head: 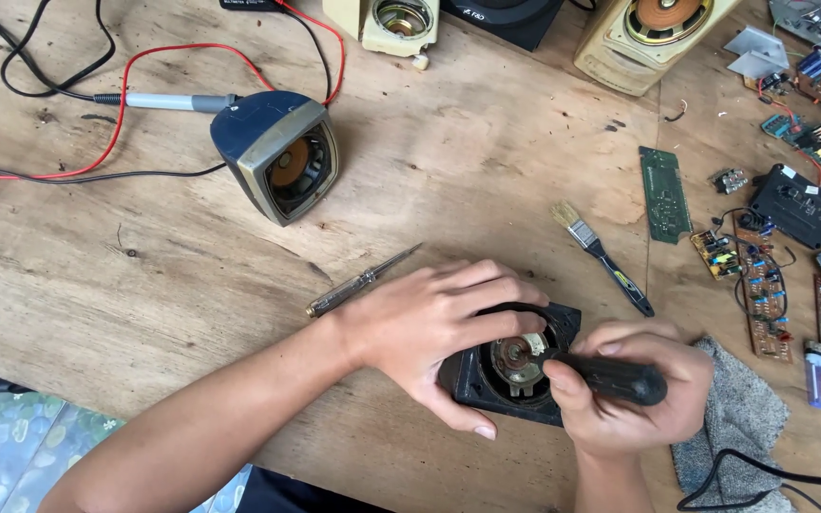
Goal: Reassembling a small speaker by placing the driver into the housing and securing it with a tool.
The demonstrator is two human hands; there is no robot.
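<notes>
Head view, workbench entry: left hand (429, 328) clasps a small black speaker frame (515, 366) lying on the wooden table (144, 285), fingers curled over its upper rim and thumb under its near edge; right hand (624, 394) is clenched round the black handle of a tool (615, 377), whose tip points into the frame's round opening, at or against the metal centre (515, 359); the tip itself is hidden, so actual contact cannot be told; judged state of work: the frame is already out of any housing and its inner metal part lies bare, while that part sits in place and is not yet lifted out; what remains appears to be the loosening or freeing of the centre; nearby items: a clear-handled screwdriver (363, 280) lies loose just left of the left hand; a small paintbrush (601, 255) lies above the right hand; a grey cloth (738, 418) sits beside the right hand; a blue-grey speaker box (277, 152) stands well apart, upper left; circuit boards (772, 285) crowd the right edge.
</notes>
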